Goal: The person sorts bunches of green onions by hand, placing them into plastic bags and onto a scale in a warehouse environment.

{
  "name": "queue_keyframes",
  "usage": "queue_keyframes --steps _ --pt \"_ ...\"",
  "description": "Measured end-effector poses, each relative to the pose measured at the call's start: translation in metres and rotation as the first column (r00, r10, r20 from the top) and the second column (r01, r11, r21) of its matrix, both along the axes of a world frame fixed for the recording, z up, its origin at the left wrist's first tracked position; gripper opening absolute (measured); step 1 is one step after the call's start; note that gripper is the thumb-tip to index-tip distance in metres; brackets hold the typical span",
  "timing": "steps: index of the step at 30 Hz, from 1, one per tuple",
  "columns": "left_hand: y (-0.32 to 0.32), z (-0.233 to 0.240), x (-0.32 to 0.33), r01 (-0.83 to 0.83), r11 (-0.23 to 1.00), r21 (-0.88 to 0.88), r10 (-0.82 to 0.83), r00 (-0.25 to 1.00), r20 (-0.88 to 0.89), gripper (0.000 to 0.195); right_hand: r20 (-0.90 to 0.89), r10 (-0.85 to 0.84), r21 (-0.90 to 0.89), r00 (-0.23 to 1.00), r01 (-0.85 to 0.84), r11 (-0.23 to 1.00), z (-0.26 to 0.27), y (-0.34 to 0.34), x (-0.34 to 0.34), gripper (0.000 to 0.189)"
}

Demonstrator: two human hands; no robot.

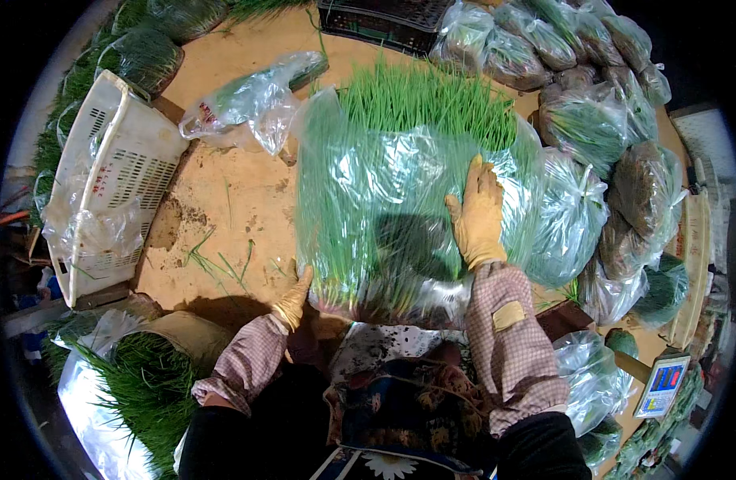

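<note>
A large clear plastic bag point(398, 198) packed with green chives lies in front of me, and the leaf tips point(434, 102) stick out of its far end. The pale root ends are at the near edge. My right hand point(482, 210), in a yellowish glove, rests flat on the bag's right part with the thumb spread. At the near left corner of the bag is my left hand point(293, 299), gloved too. Its thumb points up along the bag's side; whether its fingers grip the plastic is hidden.
A white plastic crate point(112, 198) stands tilted at left. Behind it lies a partly filled plastic bag point(248, 99). Several filled bags point(584, 120) crowd the right side, near a scale display point(662, 384). A black crate point(383, 24) sits at the far edge; loose chives point(139, 378) are at lower left.
</note>
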State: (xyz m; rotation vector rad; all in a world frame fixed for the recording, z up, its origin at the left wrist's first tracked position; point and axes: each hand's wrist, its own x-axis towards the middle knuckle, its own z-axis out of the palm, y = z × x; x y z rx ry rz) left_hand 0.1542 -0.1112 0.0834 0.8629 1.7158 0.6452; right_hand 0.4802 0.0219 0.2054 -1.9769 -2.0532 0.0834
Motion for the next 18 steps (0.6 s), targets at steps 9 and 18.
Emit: queue_keyframes --steps 9,18 --pt "-0.018 -0.029 -0.01 -0.095 0.995 -0.004 0.092 0.949 0.3 0.088 -0.379 -0.007 -0.024 0.925 -0.002 1.0 0.013 -0.105 0.013 0.059" --pt "-0.008 -0.035 -0.03 0.057 0.94 -0.336 0.132 0.849 0.512 0.075 -0.343 -0.857 -0.578 0.385 0.633 0.516 -0.162 -0.225 0.166 0.045"
